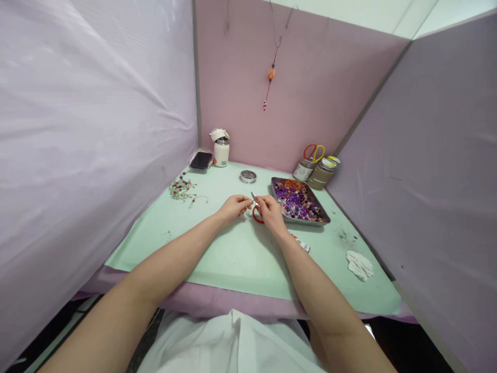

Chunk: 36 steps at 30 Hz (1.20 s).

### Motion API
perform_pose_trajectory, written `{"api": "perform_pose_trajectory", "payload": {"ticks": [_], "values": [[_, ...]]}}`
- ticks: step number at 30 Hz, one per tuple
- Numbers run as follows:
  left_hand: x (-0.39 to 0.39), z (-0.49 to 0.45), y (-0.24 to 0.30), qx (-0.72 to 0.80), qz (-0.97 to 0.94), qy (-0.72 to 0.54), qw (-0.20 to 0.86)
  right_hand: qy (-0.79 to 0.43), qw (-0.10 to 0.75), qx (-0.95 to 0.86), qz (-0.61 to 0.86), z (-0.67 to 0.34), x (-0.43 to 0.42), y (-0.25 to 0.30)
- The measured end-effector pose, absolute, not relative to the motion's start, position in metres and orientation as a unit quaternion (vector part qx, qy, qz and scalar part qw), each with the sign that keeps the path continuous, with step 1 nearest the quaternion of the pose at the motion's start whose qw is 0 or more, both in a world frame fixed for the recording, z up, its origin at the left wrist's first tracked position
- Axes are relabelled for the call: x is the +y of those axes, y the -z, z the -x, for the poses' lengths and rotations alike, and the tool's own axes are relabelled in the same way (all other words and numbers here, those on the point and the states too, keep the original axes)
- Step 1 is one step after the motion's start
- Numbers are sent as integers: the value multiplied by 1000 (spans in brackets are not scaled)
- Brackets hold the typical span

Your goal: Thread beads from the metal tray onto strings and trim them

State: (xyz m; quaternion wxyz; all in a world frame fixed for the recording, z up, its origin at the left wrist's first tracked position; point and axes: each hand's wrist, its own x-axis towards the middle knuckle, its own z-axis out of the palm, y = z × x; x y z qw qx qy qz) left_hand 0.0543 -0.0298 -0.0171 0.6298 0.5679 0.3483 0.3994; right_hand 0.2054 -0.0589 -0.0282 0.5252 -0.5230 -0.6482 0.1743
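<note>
Snipping step, by the look: small red-handled scissors [256,213] sit at mid-tabletop [233,259], with the right hand [273,213] closed around them, blades up. Left hand [233,207] pinches a thin strand [245,212] by the blade tips; strand barely resolvable. Judgement: keep strand taut, cut close, stay clear of bead tray [325,220] just right.

Left hand [234,207] and right hand [272,213] meet low over the green bench [233,254]. The right hand grips red-handled scissors [257,213], blade tip toward the left fingertips, which pinch something too small to identify. Bead tray [306,221]: just right of the right hand. Round tin [248,176]: beyond both hands. Beaded strands [181,189]: beyond and left of the left hand.
</note>
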Motion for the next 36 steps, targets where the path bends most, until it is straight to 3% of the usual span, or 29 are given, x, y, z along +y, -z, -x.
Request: {"api": "perform_pose_trajectory", "payload": {"ticks": [10, 20, 26, 36], "values": [[-30, -56, 19, 335, -603, -391, 610, -271, 565, -602, 495, -204, -60, 25], [-15, -38, 11, 349, -735, -395, 427, -215, 753, -415, 463, -233, -54, 10], [-5, -23, 5, 383, -780, -383, 313, -183, 803, -338, 456, -256, -46, 10], [2, 0, -8, 428, -769, -352, 320, -181, 828, -227, 479, -295, -37, 11]]}}
